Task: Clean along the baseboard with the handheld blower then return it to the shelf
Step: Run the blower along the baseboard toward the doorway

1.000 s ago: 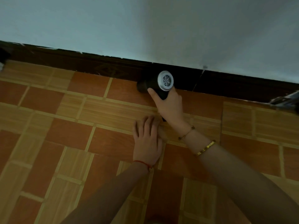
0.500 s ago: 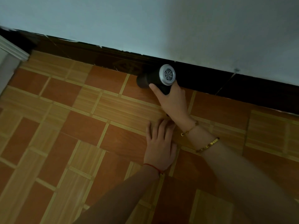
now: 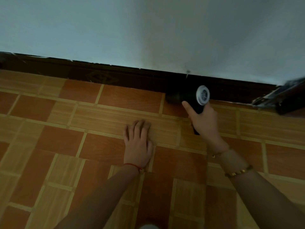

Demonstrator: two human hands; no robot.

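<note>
Fingers (image 3: 187, 104) wrapping the blower (image 3: 194, 100), right hand (image 3: 203, 119) aiming along the baseboard (image 3: 115, 76).
Left hand (image 3: 137, 142) lying flat, spread; nozzle wants keeping low, sweeping steadily.

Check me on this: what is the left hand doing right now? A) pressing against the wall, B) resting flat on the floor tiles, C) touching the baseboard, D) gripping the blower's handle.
B: the left hand lies palm down on the floor tiles, short of the baseboard, while the right hand alone holds the blower.
</note>
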